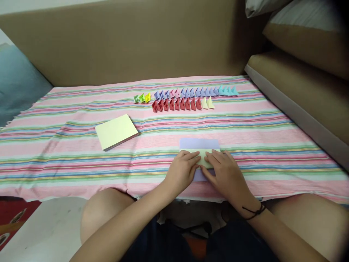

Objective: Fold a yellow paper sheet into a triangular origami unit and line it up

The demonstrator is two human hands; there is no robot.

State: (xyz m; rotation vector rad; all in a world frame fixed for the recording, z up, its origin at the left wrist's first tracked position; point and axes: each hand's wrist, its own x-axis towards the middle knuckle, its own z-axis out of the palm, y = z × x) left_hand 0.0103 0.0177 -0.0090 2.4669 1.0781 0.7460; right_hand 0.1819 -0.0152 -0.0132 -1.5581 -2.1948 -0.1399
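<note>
A folded pale yellow paper (204,161) lies on top of a lavender sheet (199,143), close to the front edge of the cloth. My left hand (183,168) rests on the left part of the yellow paper, its fingers stretched out flat and pointing right. On the right part my right hand (225,171) presses down with extended fingers, its thumb near the paper's lower edge. The two hands almost meet at the middle. Both cover much of the yellow paper, so its ends are partly hidden.
A stack of pale yellow paper (116,131) lies to the left on the striped cloth (68,145). Farther back stand rows of small folded paper boats: red (177,104), lavender (201,92), turquoise (228,91) and other colours. Cushions (300,87) border the right side.
</note>
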